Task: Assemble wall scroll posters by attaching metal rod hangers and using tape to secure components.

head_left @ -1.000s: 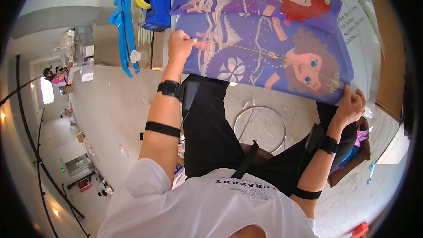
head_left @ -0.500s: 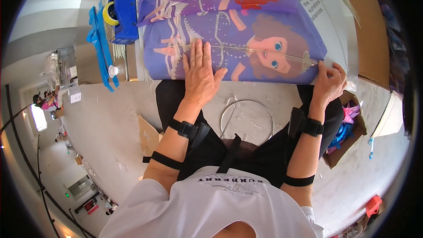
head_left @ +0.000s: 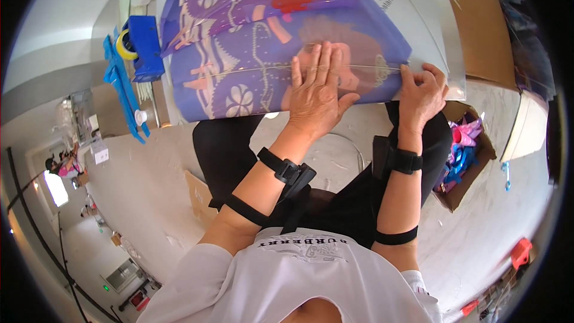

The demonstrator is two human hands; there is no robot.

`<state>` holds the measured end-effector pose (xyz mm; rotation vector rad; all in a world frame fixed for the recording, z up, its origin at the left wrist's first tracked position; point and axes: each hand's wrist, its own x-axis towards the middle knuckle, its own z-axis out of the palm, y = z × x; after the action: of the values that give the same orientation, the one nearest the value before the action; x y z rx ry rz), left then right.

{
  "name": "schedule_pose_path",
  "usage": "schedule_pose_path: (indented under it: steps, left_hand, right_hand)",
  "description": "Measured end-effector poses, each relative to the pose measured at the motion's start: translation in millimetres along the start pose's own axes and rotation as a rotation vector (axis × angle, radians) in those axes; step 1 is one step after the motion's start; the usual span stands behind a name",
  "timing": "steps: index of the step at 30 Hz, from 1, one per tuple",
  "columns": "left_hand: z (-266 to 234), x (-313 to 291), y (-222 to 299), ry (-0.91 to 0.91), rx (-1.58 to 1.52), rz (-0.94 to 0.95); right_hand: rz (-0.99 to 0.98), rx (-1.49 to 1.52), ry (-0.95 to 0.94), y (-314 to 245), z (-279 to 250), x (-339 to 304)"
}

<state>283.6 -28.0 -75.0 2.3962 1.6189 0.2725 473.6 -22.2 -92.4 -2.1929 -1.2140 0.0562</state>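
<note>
A shiny purple film sheet [head_left: 275, 93] printed with a cartoon figure lies in front of me, its lower edge folded over. A thin pale strip [head_left: 251, 70] runs across it from left to right. My left hand [head_left: 317, 96] rests flat on the sheet over the printed face, fingers stretched out and crossing the strip. At the sheet's right edge, my right hand [head_left: 423, 93] pinches the strip's end between thumb and fingers. Beneath lies a white printed sheet [head_left: 412, 18], partly under clear film.
Left of the sheet stand a blue tape dispenser [head_left: 143, 48] with a yellow roll [head_left: 124, 45], a blue strap [head_left: 122, 87] and a white spool [head_left: 141, 117]. Cardboard [head_left: 478, 24] lies at right. A carton of pink and blue pieces [head_left: 463, 152] sits by my right knee.
My left hand has slid to the right along the sheet, from the figure's dress to its face. My right hand stays pinched at the right edge. The view has shifted somewhat.
</note>
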Motion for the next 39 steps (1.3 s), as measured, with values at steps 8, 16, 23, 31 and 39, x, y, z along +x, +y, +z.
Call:
schedule_pose_path:
  steps: [8,16,23,31,39]
  left_hand:
    - [24.8,47.2,62.1,-0.02,-0.111,0.296]
    - [22.0,75.3,60.2,0.021,-0.701,0.36]
    - [-11.5,119.5,54.4,-0.102,-0.336,0.582]
    - [-27.0,151.4,70.3,-0.452,-0.25,0.679]
    - [-30.7,156.4,67.4,-0.6,-0.353,0.542]
  right_hand:
    - [0.049,0.299,-0.057,9.6,-7.7,-0.6]
    - [0.077,0.328,-0.018,10.2,-11.2,2.7]
    - [0.126,0.576,-0.02,6.5,-19.4,-1.1]
    - [0.459,0.9,-0.049,-4.7,-21.1,-7.7]
    - [0.672,1.178,-0.18,-7.3,-27.5,-10.7]
